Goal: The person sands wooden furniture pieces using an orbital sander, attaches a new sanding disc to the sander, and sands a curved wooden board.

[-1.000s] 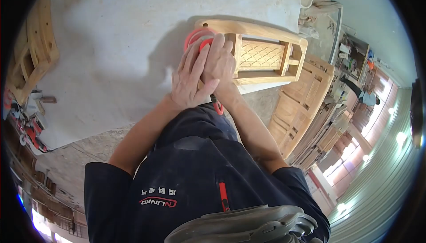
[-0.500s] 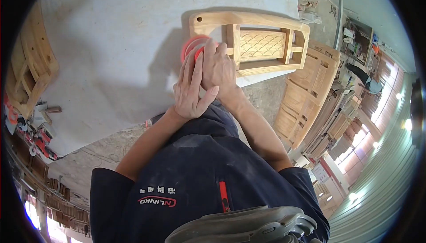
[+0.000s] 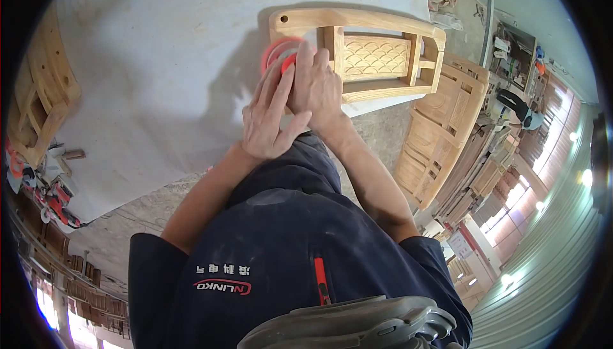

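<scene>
A red round sander (image 3: pixel 273 49), its rim blurred, sits at the near left end of a pale wooden frame (image 3: pixel 377 19). The frame has a carved scale-pattern panel (image 3: pixel 375 57) and a round hole in its upper left corner. My right hand (image 3: pixel 317 90) is curled over the sander's right side, beside the frame's left crosspiece. Pressed up against it, my left hand (image 3: pixel 267 118) has its fingers lying along the sander and its thumb apart. Both hands cover most of the tool, and its contact with the wood is hidden.
The frame lies on a pale covered table (image 3: pixel 159 49). Another wooden piece (image 3: pixel 48 87) lies at the table's left, near red tools (image 3: pixel 59 193). Large wooden panels (image 3: pixel 440 129) stand to the right, before stacked boards (image 3: pixel 469 170). A person (image 3: pixel 527 114) is farther back.
The frame appears slightly higher in view, and my left hand sits a little further left and up. Both hands stay on the sander. The distant person's posture has shifted slightly.
</scene>
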A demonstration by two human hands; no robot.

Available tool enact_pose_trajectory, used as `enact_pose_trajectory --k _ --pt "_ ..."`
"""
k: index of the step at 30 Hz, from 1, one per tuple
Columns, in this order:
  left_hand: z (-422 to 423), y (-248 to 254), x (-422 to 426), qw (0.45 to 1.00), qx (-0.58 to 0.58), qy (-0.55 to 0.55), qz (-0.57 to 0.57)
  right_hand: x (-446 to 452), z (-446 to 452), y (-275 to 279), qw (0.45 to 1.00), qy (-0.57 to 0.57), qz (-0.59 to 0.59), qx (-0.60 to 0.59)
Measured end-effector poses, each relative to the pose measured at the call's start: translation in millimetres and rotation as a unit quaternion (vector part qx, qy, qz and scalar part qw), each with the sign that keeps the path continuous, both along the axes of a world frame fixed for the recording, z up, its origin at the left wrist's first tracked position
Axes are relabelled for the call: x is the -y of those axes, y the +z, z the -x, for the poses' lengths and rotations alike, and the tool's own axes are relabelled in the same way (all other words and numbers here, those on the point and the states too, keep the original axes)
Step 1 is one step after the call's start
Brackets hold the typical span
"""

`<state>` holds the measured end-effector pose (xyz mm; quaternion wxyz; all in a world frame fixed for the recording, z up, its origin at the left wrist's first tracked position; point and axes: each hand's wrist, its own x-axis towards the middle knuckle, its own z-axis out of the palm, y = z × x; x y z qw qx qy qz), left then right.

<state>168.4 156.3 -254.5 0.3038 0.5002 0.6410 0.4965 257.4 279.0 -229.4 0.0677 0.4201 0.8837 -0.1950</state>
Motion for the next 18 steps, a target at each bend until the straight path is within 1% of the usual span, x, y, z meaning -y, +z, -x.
enact_pose_trajectory --k 1,3,5,7,8,9,11,12,13,15,18 --pt "-2.0 0.9 1.5 1.0 0.001 -0.001 0.001 0.1 -2.1 0.1 1.0 -0.001 0.001 0.001" --pt "-1.7 1.8 1.9 0.999 -0.035 0.002 -0.005 -3.7 -3.3 0.4 0.999 0.019 0.023 -0.017" --pt "-1.2 7.4 7.6 1.0 -0.02 -0.009 -0.006 3.9 -12.2 4.7 0.998 0.022 0.04 -0.038" --pt "1.2 8.5 7.8 0.999 -0.011 -0.032 -0.003 10.2 -12.5 2.2 0.999 -0.004 0.016 -0.052" --pt "2.8 2.4 1.3 0.999 -0.022 -0.026 -0.017 8.2 -10.6 -3.4 0.999 -0.018 0.012 -0.024" --pt "5.1 -4.5 -7.3 0.999 -0.022 -0.027 -0.015 1.6 -3.9 -6.4 0.999 -0.019 0.014 -0.024" --pt "12.5 -18.1 -28.4 0.999 -0.04 0.012 -0.03 -15.0 13.6 -10.2 0.999 -0.034 -0.016 -0.038" --pt "18.2 -26.2 -41.4 0.995 -0.058 0.034 -0.073 -20.2 24.8 -8.4 0.998 -0.032 -0.042 -0.03" --pt "23.9 -30.0 -48.4 0.995 -0.061 0.032 -0.074 -23.7 33.5 -12.3 0.998 -0.034 -0.042 -0.032" --pt "37.7 -34.0 -56.8 0.994 -0.075 0.043 -0.068 -27.5 50.1 -18.0 0.996 -0.085 -0.019 -0.014" --pt "50.7 -32.3 -53.1 0.994 -0.086 0.03 -0.065 -21.6 59.5 -16.2 0.995 -0.093 -0.028 -0.026"
